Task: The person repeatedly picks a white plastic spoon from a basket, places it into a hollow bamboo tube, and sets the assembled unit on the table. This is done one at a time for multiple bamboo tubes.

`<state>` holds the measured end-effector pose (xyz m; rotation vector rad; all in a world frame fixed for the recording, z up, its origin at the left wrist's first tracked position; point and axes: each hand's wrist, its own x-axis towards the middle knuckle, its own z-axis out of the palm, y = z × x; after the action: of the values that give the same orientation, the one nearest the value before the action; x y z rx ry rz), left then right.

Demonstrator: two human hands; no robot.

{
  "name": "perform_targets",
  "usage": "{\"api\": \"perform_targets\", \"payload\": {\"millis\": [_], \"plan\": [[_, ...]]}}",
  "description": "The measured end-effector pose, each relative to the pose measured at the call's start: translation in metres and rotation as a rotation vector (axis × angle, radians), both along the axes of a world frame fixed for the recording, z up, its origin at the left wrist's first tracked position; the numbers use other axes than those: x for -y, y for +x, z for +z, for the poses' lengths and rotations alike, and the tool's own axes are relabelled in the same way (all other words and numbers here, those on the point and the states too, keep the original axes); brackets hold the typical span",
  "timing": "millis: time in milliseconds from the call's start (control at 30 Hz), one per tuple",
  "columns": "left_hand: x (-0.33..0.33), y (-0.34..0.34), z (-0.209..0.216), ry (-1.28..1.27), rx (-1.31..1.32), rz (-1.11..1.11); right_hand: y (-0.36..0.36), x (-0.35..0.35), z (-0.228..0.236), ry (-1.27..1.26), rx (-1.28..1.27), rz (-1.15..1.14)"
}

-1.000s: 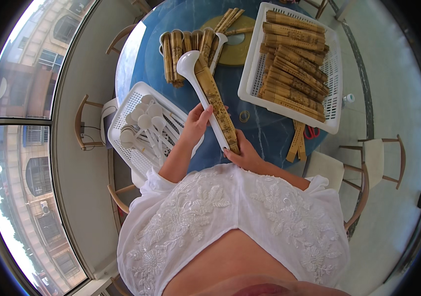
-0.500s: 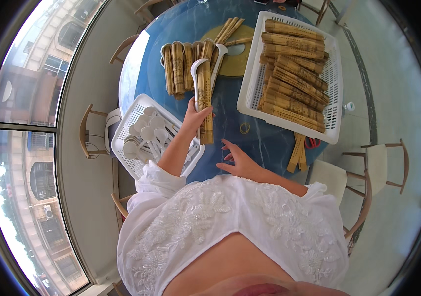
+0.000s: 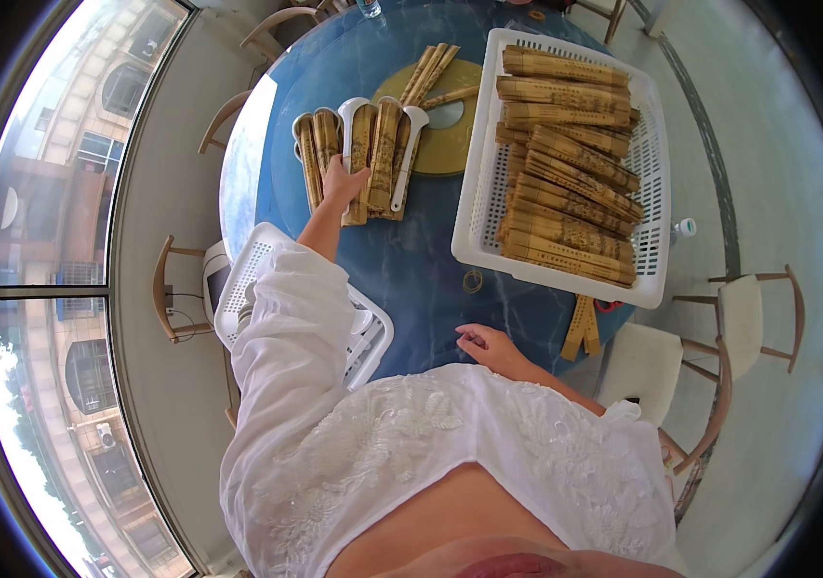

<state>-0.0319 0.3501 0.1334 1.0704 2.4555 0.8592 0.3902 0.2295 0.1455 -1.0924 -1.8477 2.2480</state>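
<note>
My left hand (image 3: 342,183) is closed around a white spoon (image 3: 347,125) and the long brown printed packet (image 3: 359,154) alongside it. It lays them on a row of similar packets (image 3: 312,159) on the blue table, several with spoons among them. Another white spoon (image 3: 409,159) lies at the row's right end. Near the table's front edge, my right hand (image 3: 491,349) rests with fingers loosely bent, apparently holding nothing. A thin yellowish ring, like a rubber band (image 3: 472,280), lies beyond it.
A large white basket (image 3: 466,217) at right holds a heap of brown packets (image 3: 570,159). My left sleeve partly covers another white basket (image 3: 380,337). More packets (image 3: 428,72) lie on a gold disc (image 3: 464,154). Brown strips (image 3: 580,328) lie near the right edge; chairs (image 3: 643,371) surround the table.
My left hand has carried the spoon and packet forward and left, onto the row. My right hand has drawn back slightly to the right, its fingers more bent.
</note>
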Motion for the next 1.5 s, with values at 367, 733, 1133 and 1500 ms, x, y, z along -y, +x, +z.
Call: {"api": "perform_targets", "payload": {"millis": [367, 733, 1133, 1500], "plan": [[-0.044, -0.015, -0.017, -0.286, -0.071, -0.026, 0.000, -0.004, -0.017, 0.026, 0.019, -0.051], [0.048, -0.010, 0.029, 0.209, -0.196, -0.042, -0.003, 0.002, -0.006, 0.087, 0.002, -0.053], [0.376, 0.004, -0.035, -0.103, -0.044, 0.422, 0.001, 0.033, -0.022, 0.101, -0.001, 0.002], [0.398, 0.087, -0.064, -0.478, 0.050, 0.509, 0.012, 0.051, -0.010, 0.097, 0.052, 0.079]]}}
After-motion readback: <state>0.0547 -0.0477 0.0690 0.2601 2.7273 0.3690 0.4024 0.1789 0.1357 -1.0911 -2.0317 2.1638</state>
